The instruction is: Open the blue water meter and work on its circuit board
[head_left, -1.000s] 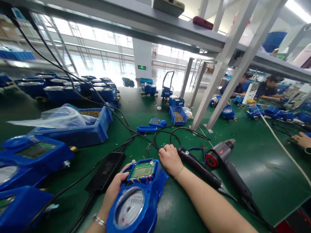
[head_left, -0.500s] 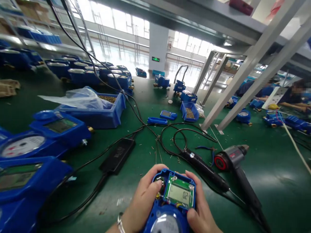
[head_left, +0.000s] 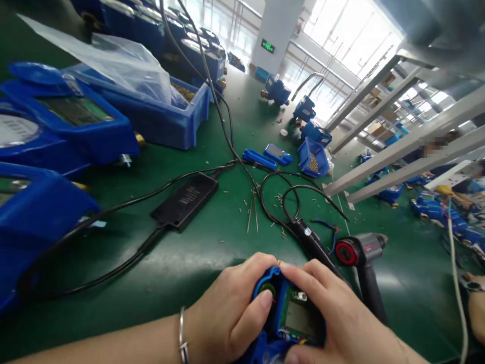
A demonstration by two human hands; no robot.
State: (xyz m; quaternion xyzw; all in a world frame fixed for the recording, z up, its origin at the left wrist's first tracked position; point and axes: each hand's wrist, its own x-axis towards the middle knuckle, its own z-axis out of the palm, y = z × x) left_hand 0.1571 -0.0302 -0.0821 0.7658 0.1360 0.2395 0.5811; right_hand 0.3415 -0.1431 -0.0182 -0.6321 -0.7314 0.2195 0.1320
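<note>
Down at the bottom edge of the head view, left hand (head_left: 231, 313) wrapped around the blue water meter (head_left: 282, 323), thumb pressed on its round port, presumably steadying the housing; right hand (head_left: 341, 323) curled over the opposite side, fingers closed across the top beside the small display, probably seating it. Meter low against the green bench (head_left: 197, 253), partly hidden by both hands. Just beyond, parked within reach: black electric screwdriver (head_left: 316, 245) on its cable, red-ringed heat gun (head_left: 359, 250), black power adapter (head_left: 185, 199). Farther left, large blue bin (head_left: 166, 121) holding small brass parts under a clear plastic bag (head_left: 113, 65); farther back, small blue bin (head_left: 312, 159) with similar bits.
</note>
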